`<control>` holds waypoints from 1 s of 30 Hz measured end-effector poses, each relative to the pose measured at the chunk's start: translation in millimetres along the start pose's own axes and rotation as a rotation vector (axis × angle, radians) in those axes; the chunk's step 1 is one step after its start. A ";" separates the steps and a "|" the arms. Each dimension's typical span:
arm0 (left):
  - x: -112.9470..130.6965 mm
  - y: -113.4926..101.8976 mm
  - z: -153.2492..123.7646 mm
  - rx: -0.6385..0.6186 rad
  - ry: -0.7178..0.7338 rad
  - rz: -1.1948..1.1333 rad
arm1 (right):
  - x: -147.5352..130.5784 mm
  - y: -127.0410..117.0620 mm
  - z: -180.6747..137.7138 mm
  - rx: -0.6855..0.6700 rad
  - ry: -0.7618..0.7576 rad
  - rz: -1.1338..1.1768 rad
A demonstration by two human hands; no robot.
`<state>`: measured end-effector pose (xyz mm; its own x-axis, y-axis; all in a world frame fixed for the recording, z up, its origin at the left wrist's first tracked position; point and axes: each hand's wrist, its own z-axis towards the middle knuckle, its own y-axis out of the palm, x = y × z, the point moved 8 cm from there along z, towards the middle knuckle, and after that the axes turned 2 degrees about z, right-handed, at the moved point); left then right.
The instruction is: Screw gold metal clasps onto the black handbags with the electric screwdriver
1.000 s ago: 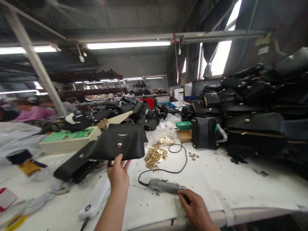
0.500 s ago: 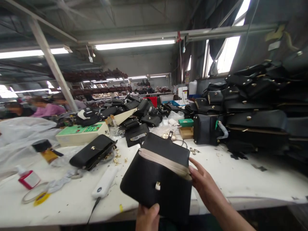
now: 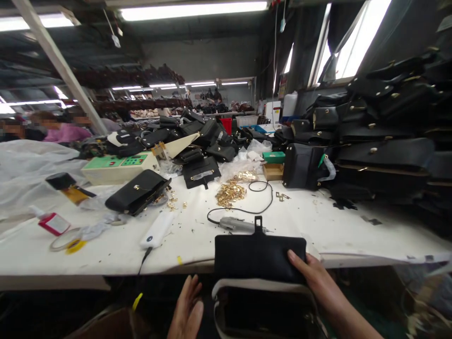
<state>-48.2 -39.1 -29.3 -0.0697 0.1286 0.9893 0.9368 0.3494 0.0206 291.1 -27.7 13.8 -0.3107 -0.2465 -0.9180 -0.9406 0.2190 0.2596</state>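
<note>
A black leather bag [image 3: 259, 256] lies open at the table's near edge, its flap back on the white tabletop and its pale-lined mouth toward me. My right hand [image 3: 310, 275] grips the flap's right side, fingers pressed on the leather. Beside the bag's left edge and below the table rim, my left hand [image 3: 187, 310] hangs with fingers stretched out, holding nothing. Just behind the bag rests a grey corded hand tool [image 3: 236, 224].
A heap of gold fittings [image 3: 230, 193], a white power bank [image 3: 157, 229], another black bag [image 3: 137, 191] and a green control box [image 3: 118, 168] lie on the white table [image 3: 353, 226]. Stacked black bags [image 3: 381, 136] fill the right side. People sit far left.
The bag came down from in front of me to the table edge and now lies open. My left hand let go of its bottom; my right hand stayed on its right side.
</note>
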 end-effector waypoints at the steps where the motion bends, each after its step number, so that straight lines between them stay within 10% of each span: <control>1: 20.4 1.8 -3.3 0.022 0.118 0.095 | 6.7 0.6 -1.8 -0.017 0.004 -0.036; 5: 97.3 41.1 -17.3 -0.045 0.554 0.421 | 39.2 15.0 -7.5 -0.120 0.008 -0.166; 8: 111.3 80.7 -8.1 -0.263 0.621 0.482 | 59.6 27.0 -6.8 -0.158 -0.002 -0.174; 12: 88.9 103.2 21.0 -0.360 0.514 0.502 | 61.5 34.2 0.0 -0.217 -0.004 -0.217; 17: 58.1 122.4 40.6 -0.489 0.440 0.760 | -3.6 24.6 35.0 -0.137 -0.174 -0.558; 23: 44.9 143.5 51.1 -0.588 0.422 0.991 | -76.7 66.2 140.9 -0.053 -0.495 -0.930; 30: 10.4 139.6 65.3 -0.617 0.360 1.005 | -52.4 113.1 269.1 -0.024 -0.477 -1.320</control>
<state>59.4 71.6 -25.6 0.7821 -0.2104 0.5866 0.5315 -0.2663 -0.8041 237.9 264.1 10.5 0.8634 0.0861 -0.4970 -0.5026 0.0629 -0.8622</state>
